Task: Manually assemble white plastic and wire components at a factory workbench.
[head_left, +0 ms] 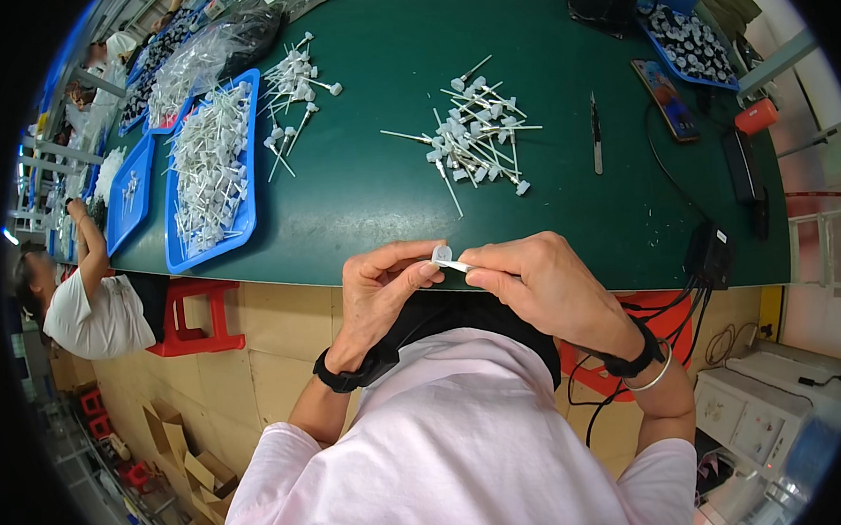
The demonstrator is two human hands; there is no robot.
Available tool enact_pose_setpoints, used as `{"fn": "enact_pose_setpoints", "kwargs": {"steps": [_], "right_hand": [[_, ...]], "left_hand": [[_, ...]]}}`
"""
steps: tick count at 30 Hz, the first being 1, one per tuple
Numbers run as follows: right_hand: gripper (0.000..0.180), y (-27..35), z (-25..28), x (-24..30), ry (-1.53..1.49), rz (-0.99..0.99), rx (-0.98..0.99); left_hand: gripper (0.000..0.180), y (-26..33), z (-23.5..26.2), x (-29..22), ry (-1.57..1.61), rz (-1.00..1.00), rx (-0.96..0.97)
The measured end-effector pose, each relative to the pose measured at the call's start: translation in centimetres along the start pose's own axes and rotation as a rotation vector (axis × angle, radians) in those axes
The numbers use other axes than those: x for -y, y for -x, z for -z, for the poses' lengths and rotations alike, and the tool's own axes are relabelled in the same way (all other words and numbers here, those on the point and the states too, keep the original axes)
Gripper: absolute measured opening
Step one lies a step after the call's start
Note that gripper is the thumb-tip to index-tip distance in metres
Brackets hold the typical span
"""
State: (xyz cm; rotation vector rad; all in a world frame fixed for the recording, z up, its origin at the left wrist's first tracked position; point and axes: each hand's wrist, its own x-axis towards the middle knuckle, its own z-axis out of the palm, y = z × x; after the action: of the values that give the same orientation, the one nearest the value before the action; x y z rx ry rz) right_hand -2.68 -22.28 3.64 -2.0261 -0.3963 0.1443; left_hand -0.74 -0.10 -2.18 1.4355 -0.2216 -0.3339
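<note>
While both hands met at the near table edge, the left hand [381, 288] pinched a small white plastic cap [442, 254] between thumb and forefinger, other fingers curled in. Right hand [534, 281] was closed narrow on a thin white stick [459, 265] whose tip sat at the cap (inserted or just touching: could not tell). The pair was held at 6 o'clock of the green table [388, 170], just off its front edge, above the person's lap.

At 12 o'clock from the hands lay a loose pile of white capped sticks [476, 133], well apart from the fingers. A second, smaller scatter [293, 90] sat at 11 o'clock. Beside it, at 10 o'clock, a blue tray [249, 214] held many more of the same parts.

Tweezers [596, 133] lay at 1 o'clock, a phone [666, 100] just past them. Another blue tray with dark round parts [691, 49] sat far at 2 o'clock. A co-worker in a white shirt [94, 314] sat at 9 o'clock by a red stool [193, 315].
</note>
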Motion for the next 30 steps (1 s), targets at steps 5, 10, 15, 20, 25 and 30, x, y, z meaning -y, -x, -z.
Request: {"fn": "enact_pose_setpoints", "kwargs": {"steps": [5,10,15,20,25,30], "right_hand": [[0.01,0.5,-0.2,1.1,0.348,0.101,0.001],[0.02,1.2,-0.6,1.5,0.565,0.172,0.003],[0.021,1.4,-0.8,2.0,0.647,0.172,-0.002],[0.017,1.3,0.1,1.6,0.439,0.13,0.027],[0.016,1.4,0.3,1.5,0.353,0.118,-0.045],[0.015,1.3,-0.6,1.1,0.394,0.126,-0.061]], "left_hand": [[0.022,0.0,-0.1,0.2,0.0,0.006,-0.009],[0.021,0.1,-0.2,0.1,0.033,0.054,-0.016],[0.022,0.2,-0.3,0.0,0.018,0.049,-0.017],[0.023,0.3,-0.2,-0.1,0.025,0.031,-0.027],[0.025,0.2,-0.3,-0.4,0.058,0.045,-0.018],[0.025,0.2,-0.3,-0.2,0.043,0.037,-0.006]]}}
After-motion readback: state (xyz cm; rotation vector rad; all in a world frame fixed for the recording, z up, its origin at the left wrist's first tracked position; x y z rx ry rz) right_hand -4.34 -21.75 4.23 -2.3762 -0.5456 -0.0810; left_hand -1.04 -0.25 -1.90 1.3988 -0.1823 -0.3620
